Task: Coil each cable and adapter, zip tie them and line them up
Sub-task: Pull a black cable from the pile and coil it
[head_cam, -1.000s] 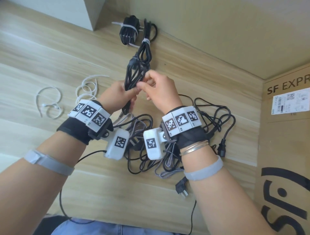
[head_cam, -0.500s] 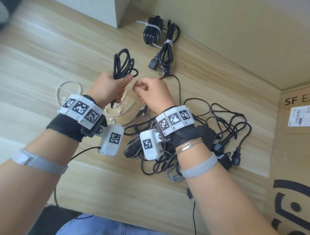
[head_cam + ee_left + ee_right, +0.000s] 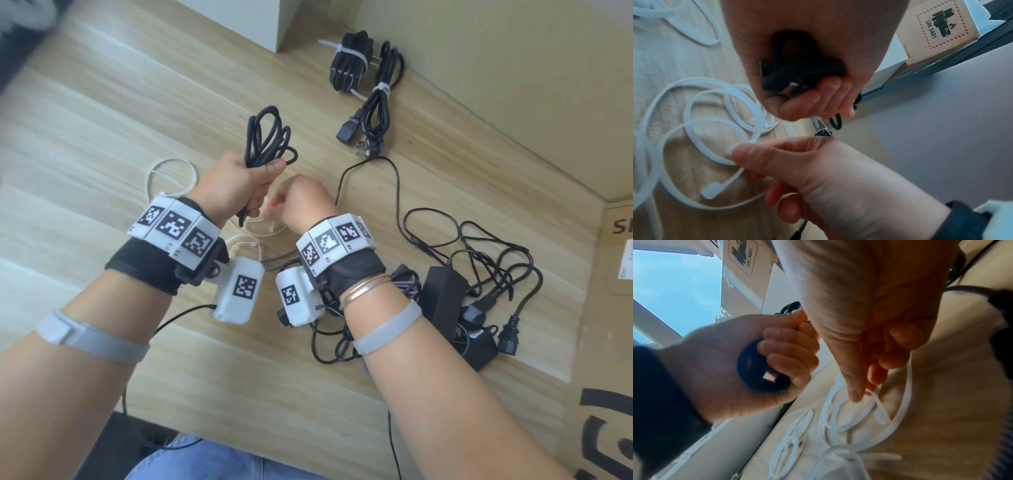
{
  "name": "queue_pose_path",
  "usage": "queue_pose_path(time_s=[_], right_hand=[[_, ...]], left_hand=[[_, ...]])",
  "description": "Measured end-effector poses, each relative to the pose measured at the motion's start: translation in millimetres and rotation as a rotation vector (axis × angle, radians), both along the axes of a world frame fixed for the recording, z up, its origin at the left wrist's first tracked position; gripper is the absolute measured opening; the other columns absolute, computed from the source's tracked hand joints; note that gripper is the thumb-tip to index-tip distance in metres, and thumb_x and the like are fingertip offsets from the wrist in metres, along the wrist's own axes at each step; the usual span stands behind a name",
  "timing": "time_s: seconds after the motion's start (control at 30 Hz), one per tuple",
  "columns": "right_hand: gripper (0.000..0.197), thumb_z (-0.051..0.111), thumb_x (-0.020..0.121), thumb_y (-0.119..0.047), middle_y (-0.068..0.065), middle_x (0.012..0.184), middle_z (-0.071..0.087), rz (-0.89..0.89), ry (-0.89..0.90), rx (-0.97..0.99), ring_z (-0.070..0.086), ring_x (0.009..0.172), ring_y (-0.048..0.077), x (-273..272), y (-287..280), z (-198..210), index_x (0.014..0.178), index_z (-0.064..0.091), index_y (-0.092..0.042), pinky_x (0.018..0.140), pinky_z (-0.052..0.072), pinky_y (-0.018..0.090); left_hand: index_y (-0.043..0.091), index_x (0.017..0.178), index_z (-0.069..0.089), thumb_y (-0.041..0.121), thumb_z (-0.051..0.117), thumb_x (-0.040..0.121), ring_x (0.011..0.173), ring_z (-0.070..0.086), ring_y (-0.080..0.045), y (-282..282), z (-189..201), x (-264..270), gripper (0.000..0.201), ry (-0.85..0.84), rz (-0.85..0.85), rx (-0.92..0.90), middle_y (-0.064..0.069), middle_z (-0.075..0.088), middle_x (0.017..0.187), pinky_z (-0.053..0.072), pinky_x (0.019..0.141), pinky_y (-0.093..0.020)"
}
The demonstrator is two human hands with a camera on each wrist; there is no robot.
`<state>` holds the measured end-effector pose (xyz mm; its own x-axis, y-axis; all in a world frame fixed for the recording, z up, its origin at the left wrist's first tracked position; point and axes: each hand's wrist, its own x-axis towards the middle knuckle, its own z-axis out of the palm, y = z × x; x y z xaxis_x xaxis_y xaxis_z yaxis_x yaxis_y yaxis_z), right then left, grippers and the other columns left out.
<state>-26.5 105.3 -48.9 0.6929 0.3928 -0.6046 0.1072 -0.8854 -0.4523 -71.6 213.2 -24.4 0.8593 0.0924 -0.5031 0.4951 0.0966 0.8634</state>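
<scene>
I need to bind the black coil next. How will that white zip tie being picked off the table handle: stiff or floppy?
Probably springy, not limp: the white zip tie lies in open curves on the table. It looks light, since the right hand pinches it between thumb and fingertip. Likely somewhat slick.

Both forearms extend forward over the work surface, wrists raised and close together. Each wrist carries a black wrap, a band of square-marker tiles and a white camera housing; each forearm carries a grey strap, and the right wrist also bears thin metal bangles. The left hand [image 3: 236,178] is held upright in a fist, all four fingers and the thumb curled around a coiled black cable [image 3: 269,137]. The right hand [image 3: 301,202] sits just beside it, slightly lower, thumb and forefinger pinching a white zip tie [image 3: 715,155], the remaining fingers loosely curled.
</scene>
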Motion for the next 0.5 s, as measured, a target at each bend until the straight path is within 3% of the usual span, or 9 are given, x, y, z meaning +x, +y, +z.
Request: queue_pose_path(time_s=[0.17,0.37,0.5], right_hand=[[0.011,0.061,0.082,-0.018,-0.008,0.08,0.064,0.047,-0.036,-0.049,0.062,0.078,0.012,-1,4,3,0.074,0.062,-0.026,0.065,0.041,0.02],[0.018,0.061,0.086,-0.026,-0.011,0.069,0.056,0.015,-0.059,0.105,0.059,0.079,0.013,3,-19,21,0.07,0.055,-0.028,0.071,0.044,0.024],[0.006,0.06,0.088,-0.024,-0.007,0.065,0.063,-0.091,-0.1,0.183,0.059,0.06,0.005,9,-44,35,0.085,0.055,-0.023,0.066,0.05,0.027]], left_hand=[[0.014,0.059,0.037,0.015,0.049,0.095,0.033,0.025,-0.008,-1,-2,-1,0.037,0.013,-0.018,-0.028,0.01,0.028,0.036,0.027,0.037,-0.014],[0.012,0.058,0.036,0.014,0.047,0.095,0.034,0.027,-0.008,-6,1,3,0.039,-0.027,-0.089,-0.021,0.009,0.031,0.037,0.03,0.037,-0.016],[0.013,0.06,0.04,0.021,0.05,0.094,0.037,0.034,-0.012,-14,-1,7,0.037,-0.088,-0.159,-0.004,0.007,0.038,0.041,0.033,0.041,-0.019]])
